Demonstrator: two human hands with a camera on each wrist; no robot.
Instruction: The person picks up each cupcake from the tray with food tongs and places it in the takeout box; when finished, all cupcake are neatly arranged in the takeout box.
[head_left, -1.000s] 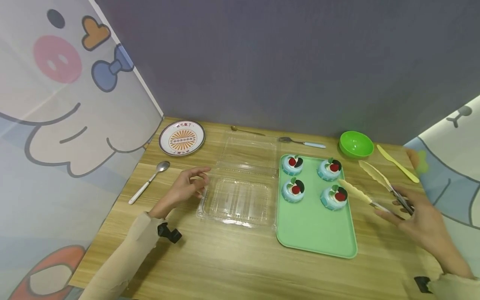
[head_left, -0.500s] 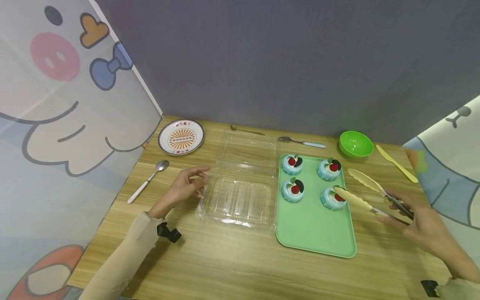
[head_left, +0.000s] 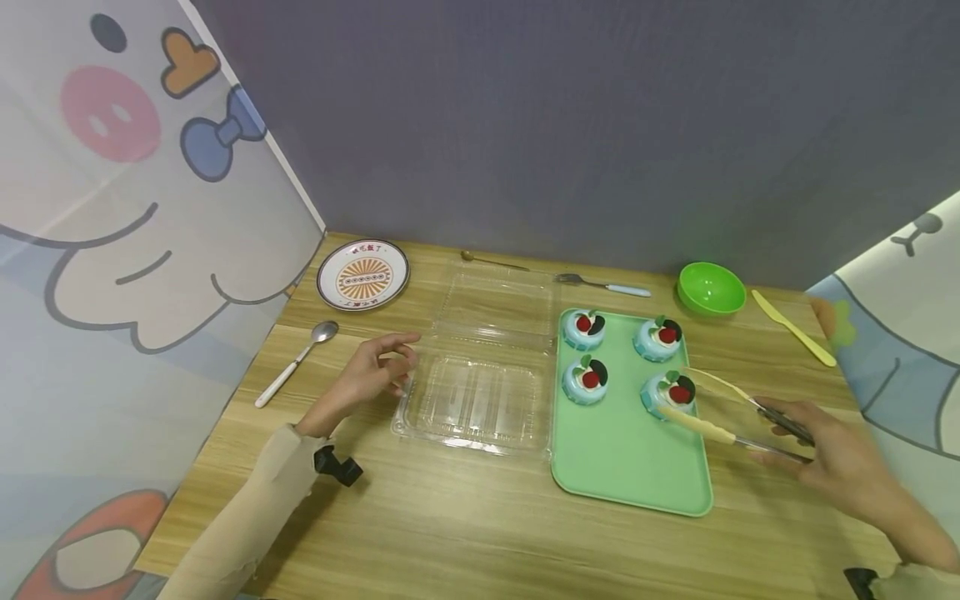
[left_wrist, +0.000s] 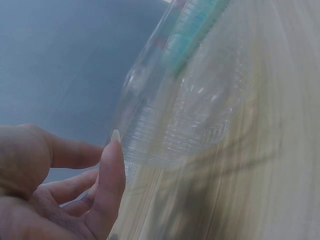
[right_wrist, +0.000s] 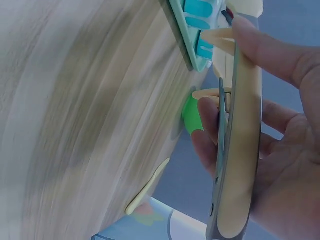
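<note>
My right hand point(head_left: 847, 458) holds a pair of tongs point(head_left: 705, 427) with pale yellow tips and metal arms. The spread tips stand on either side of the near right cake point(head_left: 662, 402), which is light blue with a red berry, a dark biscuit and a green leaf; whether they touch it I cannot tell. This cake sits on a green tray point(head_left: 630, 467). With thumb and finger, my left hand point(head_left: 367, 375) pinches the left rim of a clear plastic box point(left_wrist: 185, 115), whose lid point(head_left: 495, 304) lies folded back. In the right wrist view, fingers wrap the tongs point(right_wrist: 241, 145).
Three more cakes point(head_left: 585, 381) share the tray. Behind are a patterned plate point(head_left: 363, 277), a thin brown stirring spoon point(head_left: 495, 262), a fork point(head_left: 626, 290), a green bowl point(head_left: 711, 289) and a yellow knife point(head_left: 795, 327). A white-handled spoon point(head_left: 296, 365) lies left, and a grey wall stands behind.
The tongs have moved left and down toward the near right cake, their tips now astride it and closer together. My left hand and the box have stayed put.
</note>
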